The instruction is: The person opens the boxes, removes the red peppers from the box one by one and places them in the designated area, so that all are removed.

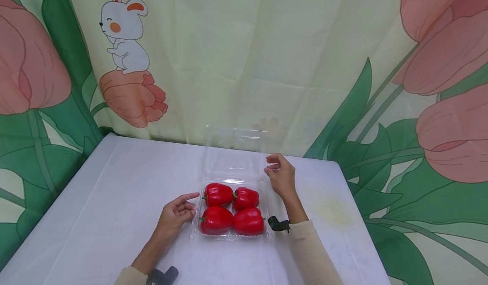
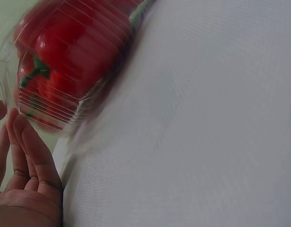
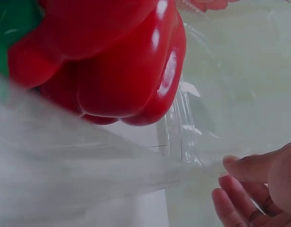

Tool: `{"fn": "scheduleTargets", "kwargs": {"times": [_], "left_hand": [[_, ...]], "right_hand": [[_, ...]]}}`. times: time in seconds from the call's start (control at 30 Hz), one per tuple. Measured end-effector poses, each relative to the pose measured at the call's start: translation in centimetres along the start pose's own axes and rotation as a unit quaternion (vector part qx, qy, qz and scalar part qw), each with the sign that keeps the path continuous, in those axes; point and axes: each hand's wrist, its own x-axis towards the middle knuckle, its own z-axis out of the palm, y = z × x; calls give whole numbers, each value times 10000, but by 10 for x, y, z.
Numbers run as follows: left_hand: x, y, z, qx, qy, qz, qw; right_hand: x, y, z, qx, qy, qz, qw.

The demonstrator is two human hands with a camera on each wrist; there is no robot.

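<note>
Red bell peppers (image 1: 216,220) with green stems sit in two rows inside a clear plastic container (image 1: 231,236), whose hinged lid (image 1: 232,160) stands raised at the back. At the container's left side, my left hand (image 1: 171,217) has its thumb and fingertips around the clear rim, as the left wrist view also shows beside a pepper (image 2: 74,42). My right hand (image 1: 281,177) is at the lid's right edge. In the right wrist view, this hand (image 3: 261,189) pinches the thin plastic between thumb and fingers, below a large-looking pepper (image 3: 122,61).
A white cloth (image 1: 126,183) covers the table, with a faint yellowish stain at the right. Behind it hangs a curtain (image 1: 236,56) printed with tulips and a rabbit. Dark devices are strapped at both wrists.
</note>
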Motion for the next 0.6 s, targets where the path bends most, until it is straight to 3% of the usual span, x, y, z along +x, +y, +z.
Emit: {"fn": "scheduleTargets", "kwargs": {"times": [0.6], "left_hand": [[-1, 2, 1, 78, 54, -16, 10000]], "right_hand": [[5, 14, -2, -274, -679, 251, 9970]]}}
